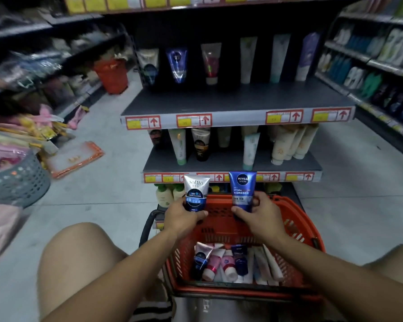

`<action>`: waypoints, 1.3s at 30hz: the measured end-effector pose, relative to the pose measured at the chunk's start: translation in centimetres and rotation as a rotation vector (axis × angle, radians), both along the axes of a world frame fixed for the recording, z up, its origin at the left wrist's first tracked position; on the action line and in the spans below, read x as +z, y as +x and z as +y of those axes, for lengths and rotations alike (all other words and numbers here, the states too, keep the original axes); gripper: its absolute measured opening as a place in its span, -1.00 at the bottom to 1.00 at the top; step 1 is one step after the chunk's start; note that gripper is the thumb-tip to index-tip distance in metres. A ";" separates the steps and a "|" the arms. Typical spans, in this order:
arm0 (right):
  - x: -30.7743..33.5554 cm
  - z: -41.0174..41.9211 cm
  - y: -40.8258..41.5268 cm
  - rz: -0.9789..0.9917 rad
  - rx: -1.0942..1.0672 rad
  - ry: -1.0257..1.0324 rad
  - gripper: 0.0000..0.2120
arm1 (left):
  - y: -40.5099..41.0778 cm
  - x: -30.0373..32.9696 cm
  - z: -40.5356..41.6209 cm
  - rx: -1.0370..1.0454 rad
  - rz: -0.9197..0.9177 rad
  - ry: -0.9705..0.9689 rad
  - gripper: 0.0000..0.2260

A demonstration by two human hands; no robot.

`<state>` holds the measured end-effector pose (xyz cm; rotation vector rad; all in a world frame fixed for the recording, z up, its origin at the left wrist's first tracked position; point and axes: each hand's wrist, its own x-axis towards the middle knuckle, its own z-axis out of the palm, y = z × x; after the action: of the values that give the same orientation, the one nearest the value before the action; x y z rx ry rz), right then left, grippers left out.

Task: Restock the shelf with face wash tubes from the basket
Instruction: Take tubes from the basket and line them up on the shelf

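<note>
My left hand (181,216) grips a white and blue Softto face wash tube (196,192), held upright above the red basket (296,219). My right hand (257,211) holds a blue Nivea Men tube (242,190) upright beside it. Several more tubes (233,263) lie in the bottom of the basket, between my knees. Ahead stands the dark shelf unit: its upper shelf (237,101) carries a sparse row of upright tubes along the back, and the lower shelf (221,162) holds several tubes.
A second red basket (112,75) stands on the floor in the left aisle. A grey perforated basket (16,180) and packaged goods crowd the left floor. Stocked shelves (370,66) line the right aisle. Bottles (164,195) sit on the lowest shelf behind the basket.
</note>
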<state>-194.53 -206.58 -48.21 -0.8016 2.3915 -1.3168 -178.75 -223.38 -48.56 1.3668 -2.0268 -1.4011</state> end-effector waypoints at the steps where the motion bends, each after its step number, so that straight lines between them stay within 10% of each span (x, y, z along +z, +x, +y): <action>1: 0.9 -0.4 0.1 0.032 0.011 -0.011 -0.44 | 0.3 1.0 -0.2 0.003 0.000 -0.018 -0.61; 39: 18.4 -20.0 -0.8 0.247 0.068 -0.323 -0.48 | 0.9 18.5 -16.5 0.308 0.292 -0.424 -0.35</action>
<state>-195.30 -226.56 -29.85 -1.1852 2.3336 -1.6886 -177.80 -239.89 -30.02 1.1497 -1.7086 -0.9103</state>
